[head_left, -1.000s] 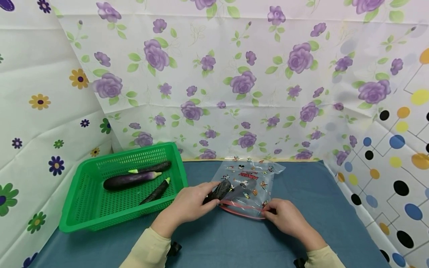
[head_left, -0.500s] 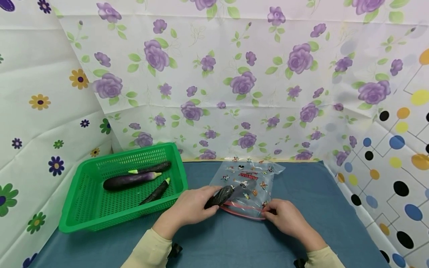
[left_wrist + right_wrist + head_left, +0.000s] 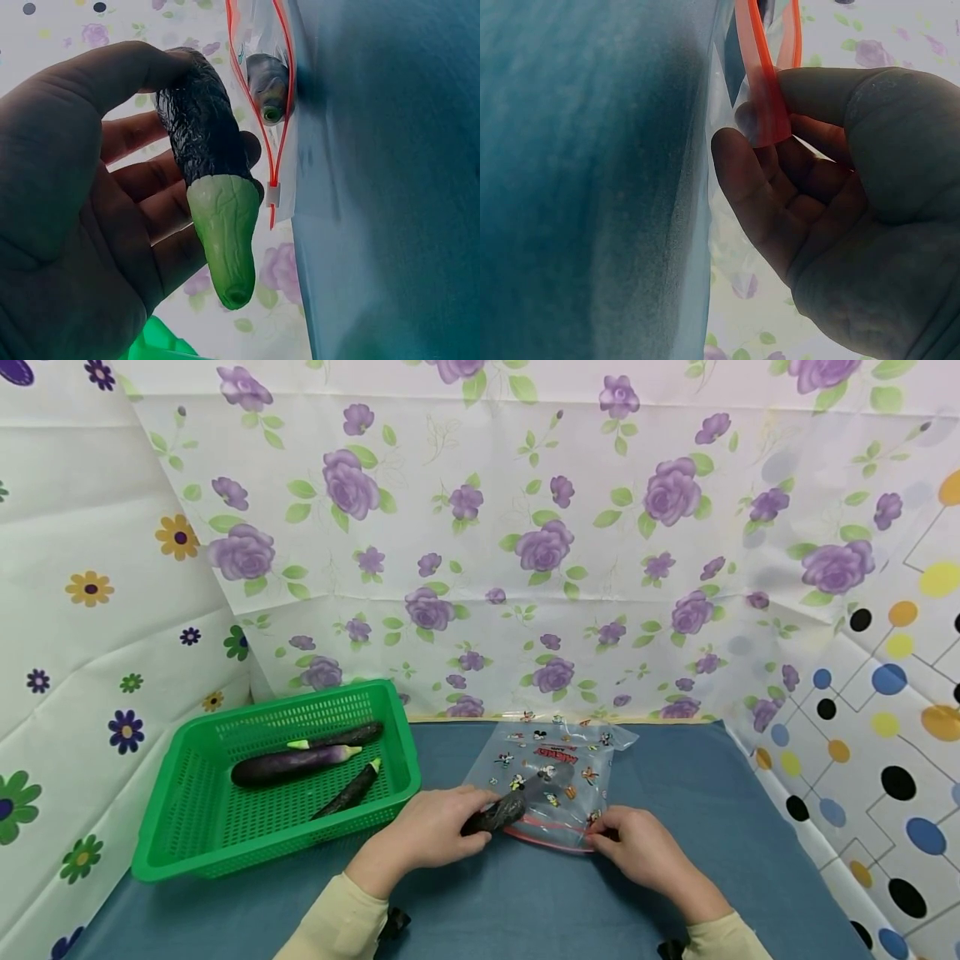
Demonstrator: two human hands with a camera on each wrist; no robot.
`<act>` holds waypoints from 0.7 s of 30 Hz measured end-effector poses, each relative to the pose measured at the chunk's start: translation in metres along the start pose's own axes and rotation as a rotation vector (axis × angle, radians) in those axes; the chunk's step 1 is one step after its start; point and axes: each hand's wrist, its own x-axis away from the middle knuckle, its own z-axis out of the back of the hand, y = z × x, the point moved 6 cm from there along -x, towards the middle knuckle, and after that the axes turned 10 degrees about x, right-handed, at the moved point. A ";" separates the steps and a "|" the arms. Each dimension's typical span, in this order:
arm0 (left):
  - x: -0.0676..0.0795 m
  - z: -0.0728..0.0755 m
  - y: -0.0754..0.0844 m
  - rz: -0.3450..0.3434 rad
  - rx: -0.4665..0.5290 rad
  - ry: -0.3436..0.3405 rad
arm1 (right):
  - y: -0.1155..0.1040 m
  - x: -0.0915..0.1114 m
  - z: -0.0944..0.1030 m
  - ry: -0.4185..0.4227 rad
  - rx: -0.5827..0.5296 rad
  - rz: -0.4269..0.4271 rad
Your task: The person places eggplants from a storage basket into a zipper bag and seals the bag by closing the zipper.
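My left hand (image 3: 420, 833) grips a dark, wrinkled eggplant (image 3: 502, 814), its far end at the mouth of a clear zip bag (image 3: 517, 747) printed with cartoon figures. In the left wrist view this eggplant's green stem end (image 3: 223, 225) points away from the bag. Another eggplant (image 3: 266, 82) lies inside the bag, seen between the red zip strips. With thumb and finger, my right hand (image 3: 641, 847) pinches the right end of the red zip edge (image 3: 763, 90). The strips stand apart there. A white slider (image 3: 274, 196) sits at the zip's left end.
On the left stands a green perforated basket (image 3: 277, 839) with three eggplants (image 3: 288, 764) in it. A blue cloth (image 3: 690, 785) covers the table. Flower-patterned sheeting (image 3: 465, 560) rises behind it, with dotted sheeting (image 3: 885, 760) on the right.
My left hand has shifted slightly right and nearer, bringing the eggplant's far end down toward the bag's mouth. The right hand stays at the zip edge.
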 end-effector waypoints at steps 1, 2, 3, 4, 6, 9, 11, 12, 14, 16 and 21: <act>0.000 0.000 0.000 -0.001 -0.003 -0.003 | 0.000 0.000 0.000 0.000 0.001 -0.001; 0.000 0.000 0.000 -0.001 -0.006 -0.006 | 0.000 0.000 0.000 0.000 0.001 -0.001; 0.000 -0.001 0.001 -0.002 -0.011 -0.006 | 0.000 0.000 0.000 0.001 0.000 0.000; 0.000 -0.001 0.001 -0.002 -0.016 -0.007 | 0.000 0.000 0.000 0.002 0.000 0.000; 0.000 -0.002 0.001 -0.005 -0.020 -0.009 | 0.000 0.000 0.001 0.003 -0.001 0.000; 0.000 -0.003 0.000 -0.007 -0.019 -0.016 | 0.000 0.000 0.001 0.005 -0.001 0.001; 0.000 -0.004 -0.001 -0.008 -0.014 -0.025 | 0.000 0.000 0.000 0.006 0.001 0.000; 0.000 -0.005 -0.001 -0.008 -0.011 -0.030 | 0.000 0.000 0.000 0.007 0.002 0.000; 0.000 -0.006 -0.002 -0.009 -0.008 -0.043 | 0.000 0.000 0.000 0.009 0.005 0.001; 0.000 -0.007 -0.002 -0.010 -0.006 -0.054 | 0.000 0.000 0.000 0.012 0.007 0.003; 0.000 -0.007 -0.002 -0.022 -0.013 -0.063 | 0.000 0.000 0.000 0.015 0.012 0.007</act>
